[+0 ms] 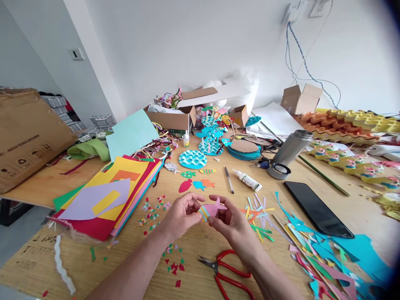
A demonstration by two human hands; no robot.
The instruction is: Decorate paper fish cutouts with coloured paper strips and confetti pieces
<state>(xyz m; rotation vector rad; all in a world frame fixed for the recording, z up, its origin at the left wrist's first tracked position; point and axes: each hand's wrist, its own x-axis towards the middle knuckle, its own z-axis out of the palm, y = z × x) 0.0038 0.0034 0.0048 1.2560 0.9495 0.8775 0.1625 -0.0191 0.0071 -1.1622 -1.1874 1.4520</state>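
Currently, fish (211, 209) held between hands, above table (187, 287). Left hand (181, 214): thumb and fingers pinching striped end. Right hand (230, 223): thumb and fingers closed on body near tail. Likely light, thin paper, bendable, easily creased; best pinched gently at edges.

Remotely, I am observing a tabletop (200, 241) that is showing smooth wood grain. The pink fish cutout (212, 208) is presenting flat, matt paper. The scissors (215, 266) are combining dull metal with a glossy, plastic-looking coating. The smartphone (317, 208) is displaying glossy, glass-like smoothness; the tumbler (290, 149) is gleaming as satin metal; the egg trays (339, 126) are exhibiting rough, matt moulded pulp.
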